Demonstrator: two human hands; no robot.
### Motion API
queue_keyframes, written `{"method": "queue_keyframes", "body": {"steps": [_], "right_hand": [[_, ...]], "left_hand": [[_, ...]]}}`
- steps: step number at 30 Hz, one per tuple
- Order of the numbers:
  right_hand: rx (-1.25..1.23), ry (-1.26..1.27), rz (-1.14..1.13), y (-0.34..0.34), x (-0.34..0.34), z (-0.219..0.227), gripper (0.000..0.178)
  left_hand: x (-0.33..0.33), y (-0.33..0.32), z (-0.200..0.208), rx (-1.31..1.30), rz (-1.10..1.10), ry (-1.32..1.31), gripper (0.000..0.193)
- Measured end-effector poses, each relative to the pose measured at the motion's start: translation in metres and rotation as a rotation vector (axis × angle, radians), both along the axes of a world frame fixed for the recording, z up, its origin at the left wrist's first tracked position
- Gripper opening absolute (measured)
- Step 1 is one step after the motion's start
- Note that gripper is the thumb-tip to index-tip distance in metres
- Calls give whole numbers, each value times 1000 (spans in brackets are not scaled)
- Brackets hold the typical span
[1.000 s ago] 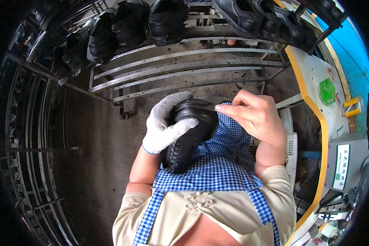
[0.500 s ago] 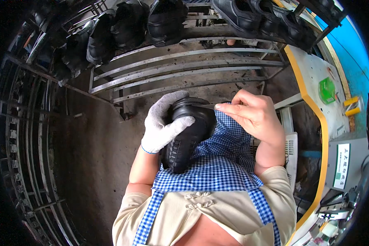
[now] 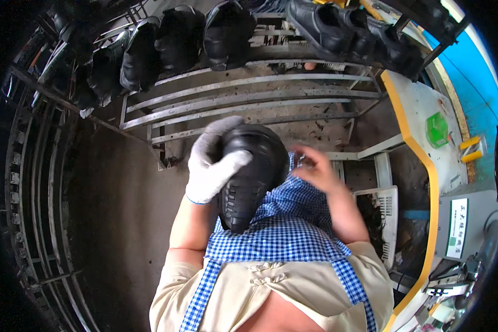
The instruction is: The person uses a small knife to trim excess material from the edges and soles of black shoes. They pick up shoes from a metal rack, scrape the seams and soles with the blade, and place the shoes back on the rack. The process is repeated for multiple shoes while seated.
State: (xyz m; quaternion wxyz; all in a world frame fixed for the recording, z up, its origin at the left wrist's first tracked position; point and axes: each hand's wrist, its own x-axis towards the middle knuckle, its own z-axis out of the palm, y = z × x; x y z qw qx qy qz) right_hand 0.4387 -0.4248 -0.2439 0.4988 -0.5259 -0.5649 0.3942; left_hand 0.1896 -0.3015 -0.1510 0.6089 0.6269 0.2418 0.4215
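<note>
A black shoe (image 3: 249,182) is held up over my lap, its toe pointing away from me and its laced upper facing up. My left hand (image 3: 213,166), in a pale knitted glove, is closed around the toe end from the left, thumb on top. Bare, my right hand (image 3: 318,171) hangs just to the right of the shoe's toe, apart from it. Motion blurs its fingers, so whether they hold anything does not show. Beneath the shoe lies the blue checked apron (image 3: 282,235).
Several black shoes (image 3: 229,36) line a metal rack (image 3: 249,98) ahead. On the right is a white, yellow-edged worktable (image 3: 420,122) with a green box (image 3: 437,130) and a grey machine (image 3: 465,221). Below its edge sits a white plastic basket (image 3: 390,221). Metal racking (image 3: 50,193) stands at left.
My right hand has moved away from the shoe's toe edge, down and slightly left. The left hand has tipped the shoe a little, so more of its rounded toe shows.
</note>
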Motion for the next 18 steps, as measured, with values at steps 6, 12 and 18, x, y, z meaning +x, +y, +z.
{"method": "queue_keyframes", "body": {"steps": [6,12,18], "right_hand": [[-544,687,292,-30,-29,-96,79],[-353,1105,151,-24,-26,-115,71],[343,289,-104,67,-1,7,68]], "left_hand": [[34,26,26,-166,212,-395,46],[74,28,39,214,246,-138,75],[80,26,32,1163,254,75,53]]}}
